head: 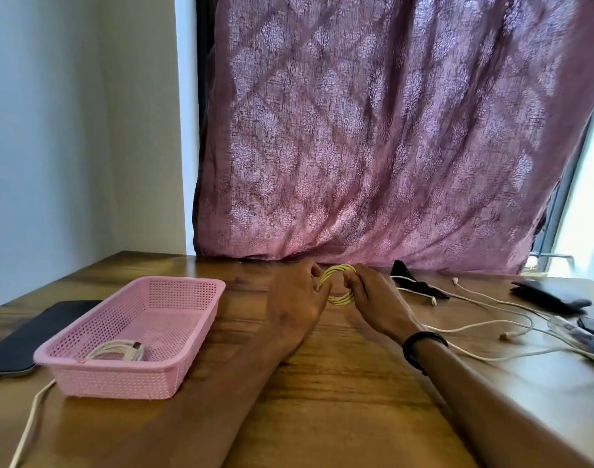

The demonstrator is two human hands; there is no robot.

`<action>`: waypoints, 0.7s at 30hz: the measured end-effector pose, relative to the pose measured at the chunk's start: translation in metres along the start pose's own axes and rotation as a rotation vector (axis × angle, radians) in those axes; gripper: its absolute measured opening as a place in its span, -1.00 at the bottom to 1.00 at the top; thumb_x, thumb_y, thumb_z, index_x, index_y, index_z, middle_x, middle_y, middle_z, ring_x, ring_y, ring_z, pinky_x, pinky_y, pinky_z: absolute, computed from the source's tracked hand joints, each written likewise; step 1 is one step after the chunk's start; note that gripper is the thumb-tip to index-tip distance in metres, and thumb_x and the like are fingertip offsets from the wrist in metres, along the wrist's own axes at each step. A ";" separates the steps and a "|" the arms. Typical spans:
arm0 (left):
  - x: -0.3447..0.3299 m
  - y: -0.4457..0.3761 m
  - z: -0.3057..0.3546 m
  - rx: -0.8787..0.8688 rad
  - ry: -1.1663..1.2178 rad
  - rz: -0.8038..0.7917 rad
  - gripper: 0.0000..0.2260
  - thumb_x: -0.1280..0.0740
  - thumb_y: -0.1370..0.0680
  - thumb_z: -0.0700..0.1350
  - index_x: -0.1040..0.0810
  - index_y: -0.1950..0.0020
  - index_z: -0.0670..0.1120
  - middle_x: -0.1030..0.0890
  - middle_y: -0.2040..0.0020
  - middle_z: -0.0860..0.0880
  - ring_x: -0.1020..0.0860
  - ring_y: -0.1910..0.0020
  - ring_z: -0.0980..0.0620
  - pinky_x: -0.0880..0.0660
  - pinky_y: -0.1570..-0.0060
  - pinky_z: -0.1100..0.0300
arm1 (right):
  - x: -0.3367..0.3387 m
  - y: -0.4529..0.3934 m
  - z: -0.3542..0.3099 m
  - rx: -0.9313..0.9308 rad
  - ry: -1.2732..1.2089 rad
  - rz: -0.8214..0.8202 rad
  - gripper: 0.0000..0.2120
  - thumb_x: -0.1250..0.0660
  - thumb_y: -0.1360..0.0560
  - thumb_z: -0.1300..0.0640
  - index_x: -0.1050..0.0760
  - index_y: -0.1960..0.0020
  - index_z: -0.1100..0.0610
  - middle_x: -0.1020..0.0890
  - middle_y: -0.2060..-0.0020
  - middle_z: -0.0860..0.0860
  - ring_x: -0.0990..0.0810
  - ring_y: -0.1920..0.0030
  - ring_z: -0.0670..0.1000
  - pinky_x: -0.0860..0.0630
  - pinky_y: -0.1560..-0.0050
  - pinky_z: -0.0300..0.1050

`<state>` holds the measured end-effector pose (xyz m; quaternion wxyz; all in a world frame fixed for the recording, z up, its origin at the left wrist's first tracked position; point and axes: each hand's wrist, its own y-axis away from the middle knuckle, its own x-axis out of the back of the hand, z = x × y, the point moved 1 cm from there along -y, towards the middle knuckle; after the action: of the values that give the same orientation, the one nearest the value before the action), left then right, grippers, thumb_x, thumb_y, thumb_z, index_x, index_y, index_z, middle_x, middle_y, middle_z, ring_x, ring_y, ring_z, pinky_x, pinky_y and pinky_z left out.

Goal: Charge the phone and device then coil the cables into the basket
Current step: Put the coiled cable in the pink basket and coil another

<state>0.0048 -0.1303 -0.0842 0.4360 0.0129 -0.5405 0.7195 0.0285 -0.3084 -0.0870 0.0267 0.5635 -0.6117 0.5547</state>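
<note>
The yellow cable is sitting at the centre of the frame, wound into a small ring above the table, and I am watching both hands pinching it: the left hand is gripping the ring's left side, the right hand its right. It is looking light, soft and springy to me, so I am judging the loops will pop open unless held across all the turns at once. The pink basket is waiting at lower left, already holding a coiled white cable
</note>
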 end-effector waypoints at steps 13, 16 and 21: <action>0.001 -0.003 0.005 -0.046 -0.144 -0.108 -0.86 -0.43 -0.49 0.08 -0.63 0.13 0.02 -0.66 0.27 0.09 -0.59 0.29 0.12 -0.56 0.26 0.09 | -0.002 0.001 0.003 0.049 0.062 0.039 -0.80 -0.17 -0.73 0.07 -0.43 0.03 0.12 -0.58 0.28 0.03 -0.52 0.30 0.09 -0.44 0.25 0.08; 0.009 -0.006 0.008 -0.082 -0.255 -0.080 -0.90 -0.40 -0.51 0.06 -0.59 0.10 0.05 -0.66 0.23 0.07 -0.61 0.22 0.05 -0.43 0.28 0.11 | -0.001 0.001 0.001 0.099 0.084 0.053 -0.78 -0.15 -0.72 0.04 -0.41 0.04 0.12 -0.55 0.30 0.02 -0.48 0.34 0.07 -0.41 0.29 0.06; 0.017 -0.007 0.009 -0.219 -0.245 -0.078 -0.81 -0.36 -0.57 -0.23 -0.57 -0.13 0.00 -0.63 -0.08 0.01 -0.59 -0.06 -0.05 -0.44 0.13 0.10 | 0.006 -0.001 -0.003 0.131 0.086 0.120 -0.79 -0.16 -0.73 0.08 -0.40 0.07 0.10 -0.49 0.31 -0.02 -0.40 0.38 0.00 -0.23 0.30 -0.09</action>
<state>-0.0051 -0.1270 -0.0664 0.3932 0.0738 -0.6637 0.6320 0.0255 -0.3100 -0.0812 -0.0175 0.5020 -0.6050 0.6178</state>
